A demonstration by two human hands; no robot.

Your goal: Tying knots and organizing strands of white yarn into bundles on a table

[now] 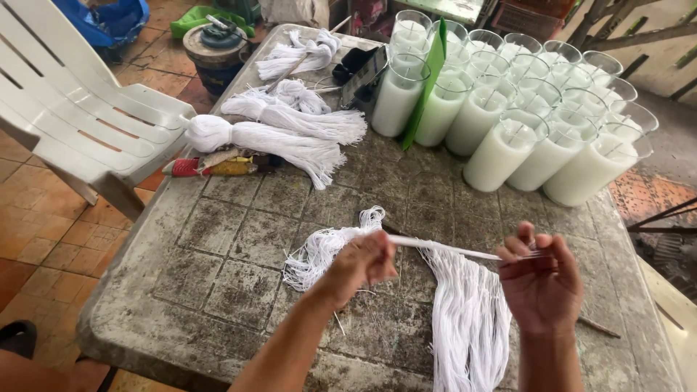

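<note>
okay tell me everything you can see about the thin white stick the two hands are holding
The stick is thin, straight and white, perhaps a waxed wick or rod; its material is unclear. It lies nearly level above the stone table, tilted slightly down toward the right. The left hand pinches one end, and the right hand grips the other between thumb and fingertips. White string drapes over its middle and hangs down over the table's near edge. More loose strands bunch beside the left hand.

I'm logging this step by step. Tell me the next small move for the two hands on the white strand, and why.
Probably draw the right hand further right, pulling the thin white waxed strand free of the loose white string bundle. The strand is stretched straight between both hands, and the left hand pinches its other end over the bundle on the grey stone table.
</note>
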